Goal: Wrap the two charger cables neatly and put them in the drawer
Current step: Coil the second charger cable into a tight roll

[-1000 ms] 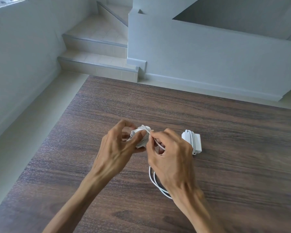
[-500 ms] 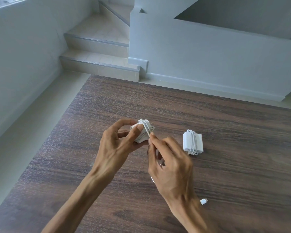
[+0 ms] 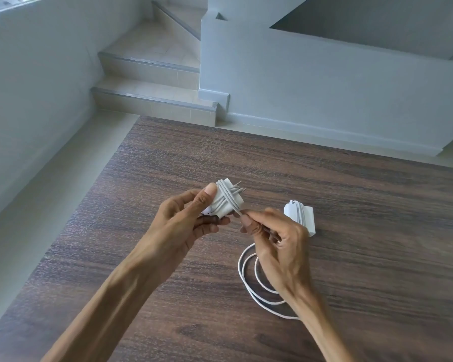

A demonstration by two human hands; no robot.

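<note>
The left hand [image 3: 186, 218] grips the white square plastic charger brick [image 3: 226, 202], a few turns of thin white cable [image 3: 249, 278] already crossing it. The right hand [image 3: 275, 236] pinches that cable just right of the brick. The loose loops lying nearer than the brick could snag or twist, and slack tension would likely let the turns slip off. A second white wrapped charger [image 3: 300, 214] rests on the dark wood-grain table [image 3: 377, 205], right of the brick. No drawer or other container is in view.

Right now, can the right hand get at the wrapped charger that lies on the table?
Probably yes. The wrapped charger lies on the table just beyond the right hand, with nothing between them. But that hand pinches the cable of the charger held by the left hand, so it must let go first.
</note>
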